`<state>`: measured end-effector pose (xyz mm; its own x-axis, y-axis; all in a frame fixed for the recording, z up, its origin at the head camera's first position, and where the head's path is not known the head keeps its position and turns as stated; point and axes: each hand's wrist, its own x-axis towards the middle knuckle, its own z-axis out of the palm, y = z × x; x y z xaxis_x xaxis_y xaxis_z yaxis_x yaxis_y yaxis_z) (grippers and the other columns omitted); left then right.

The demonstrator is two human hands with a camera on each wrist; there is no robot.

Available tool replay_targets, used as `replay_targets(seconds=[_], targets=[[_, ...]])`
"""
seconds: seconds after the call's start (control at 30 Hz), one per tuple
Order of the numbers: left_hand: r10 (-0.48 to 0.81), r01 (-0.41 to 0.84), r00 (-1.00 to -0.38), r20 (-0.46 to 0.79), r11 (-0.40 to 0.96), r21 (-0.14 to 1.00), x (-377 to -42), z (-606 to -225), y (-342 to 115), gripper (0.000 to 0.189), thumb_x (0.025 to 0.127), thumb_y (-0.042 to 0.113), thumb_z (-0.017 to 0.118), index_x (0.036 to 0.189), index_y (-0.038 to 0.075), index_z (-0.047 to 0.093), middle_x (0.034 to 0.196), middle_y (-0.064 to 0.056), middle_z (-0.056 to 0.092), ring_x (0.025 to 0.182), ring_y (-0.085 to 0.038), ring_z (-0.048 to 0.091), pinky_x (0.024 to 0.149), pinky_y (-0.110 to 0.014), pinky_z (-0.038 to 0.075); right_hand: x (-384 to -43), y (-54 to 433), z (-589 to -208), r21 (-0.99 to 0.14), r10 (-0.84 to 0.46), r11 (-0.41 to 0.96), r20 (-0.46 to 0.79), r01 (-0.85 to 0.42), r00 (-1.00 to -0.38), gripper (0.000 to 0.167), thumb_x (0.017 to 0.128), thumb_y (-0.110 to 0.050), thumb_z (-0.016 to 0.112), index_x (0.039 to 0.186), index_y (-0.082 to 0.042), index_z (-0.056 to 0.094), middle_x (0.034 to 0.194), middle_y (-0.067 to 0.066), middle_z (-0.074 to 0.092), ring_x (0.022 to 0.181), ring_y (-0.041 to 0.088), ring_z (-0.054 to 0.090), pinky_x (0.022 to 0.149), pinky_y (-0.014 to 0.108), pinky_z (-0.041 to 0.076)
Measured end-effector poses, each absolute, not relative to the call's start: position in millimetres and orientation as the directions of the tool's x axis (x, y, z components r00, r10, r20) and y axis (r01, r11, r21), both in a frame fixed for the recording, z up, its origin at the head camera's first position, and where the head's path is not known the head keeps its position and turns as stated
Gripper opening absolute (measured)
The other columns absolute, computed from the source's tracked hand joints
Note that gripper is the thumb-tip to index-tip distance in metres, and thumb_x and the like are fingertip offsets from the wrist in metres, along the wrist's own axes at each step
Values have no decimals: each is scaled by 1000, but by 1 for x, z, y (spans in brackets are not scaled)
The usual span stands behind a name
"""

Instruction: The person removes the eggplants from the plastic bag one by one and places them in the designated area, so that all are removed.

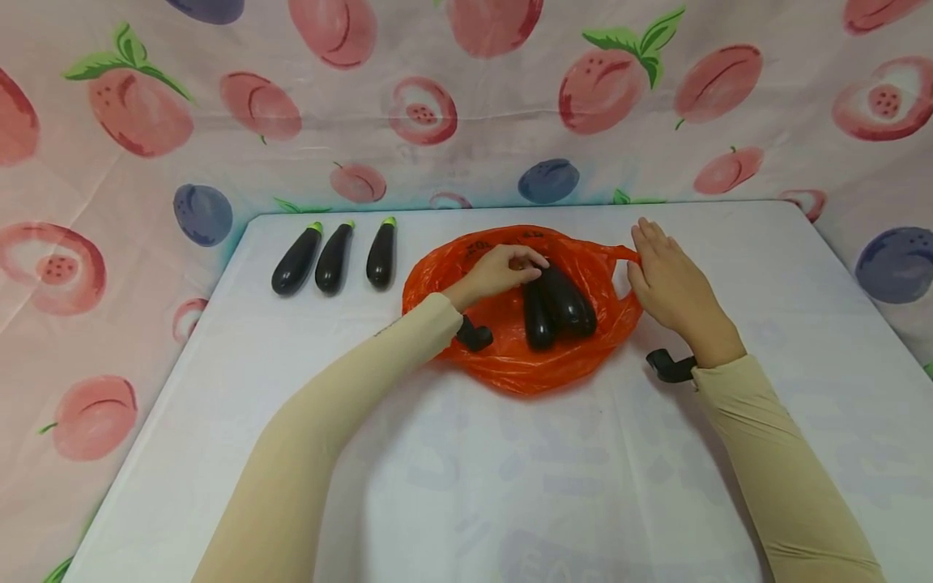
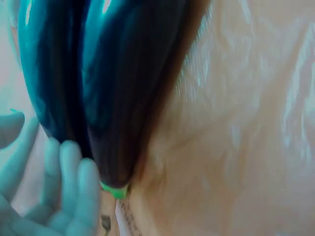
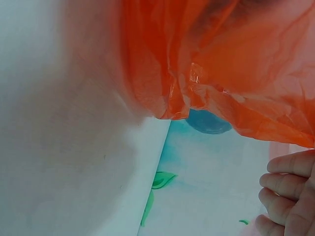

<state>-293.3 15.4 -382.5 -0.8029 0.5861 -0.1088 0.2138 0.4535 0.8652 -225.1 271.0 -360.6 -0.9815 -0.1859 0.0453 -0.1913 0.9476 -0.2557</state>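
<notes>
An orange-red plastic bag (image 1: 525, 379) lies spread open on the white table. Two dark eggplants (image 1: 567, 300) rest side by side in it. My left hand (image 1: 503, 271) hovers over the bag at their stem ends, fingers loosely bent. In the left wrist view its fingers (image 2: 71, 172) lie beside the two eggplants (image 2: 128, 73) without closing round either; one green stem end shows below. At the bag's right side my right hand (image 1: 674, 279) is held flat with straight fingers, against the bag's handle loop (image 1: 619, 253). The right wrist view shows its fingertips (image 3: 283, 186) near the bag's edge.
Three more eggplants stand apart from the bag at the table's back left: one eggplant (image 1: 296, 261) outermost, another eggplant (image 1: 333, 261) beside it, and a third eggplant (image 1: 381, 255) closer to the bag. A fruit-patterned curtain (image 1: 481, 97) hangs behind the table (image 1: 452, 486).
</notes>
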Motion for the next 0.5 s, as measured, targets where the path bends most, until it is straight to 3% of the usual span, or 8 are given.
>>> replay_targets(seconds=[0.13,0.3,0.5], targets=[[529,95,-833,-165,430,898,-287,-384,21,25,94,22,57,116,11,62,107,-9,58,89,-22,55,86,-34,52,-225,271,-360,-256,-188,947,47,-194,-981,59,100,-26,30,147,7,15,155,24,12,144,38,11,118,53,12],[463,-60,-843,-274,424,904,-284,-381,28,31,94,27,57,123,15,59,125,-7,54,92,-21,57,85,-30,52,-225,271,-360,-258,-188,946,51,-195,-981,59,100,-25,30,147,7,16,155,24,12,144,39,11,118,54,12],[464,-98,-824,-325,449,888,-284,-374,32,38,94,29,57,130,16,56,133,-7,52,95,-22,56,88,-29,51,-225,270,-360,-257,-190,946,47,-196,-981,59,100,-26,30,147,7,16,155,24,12,144,39,11,118,54,12]])
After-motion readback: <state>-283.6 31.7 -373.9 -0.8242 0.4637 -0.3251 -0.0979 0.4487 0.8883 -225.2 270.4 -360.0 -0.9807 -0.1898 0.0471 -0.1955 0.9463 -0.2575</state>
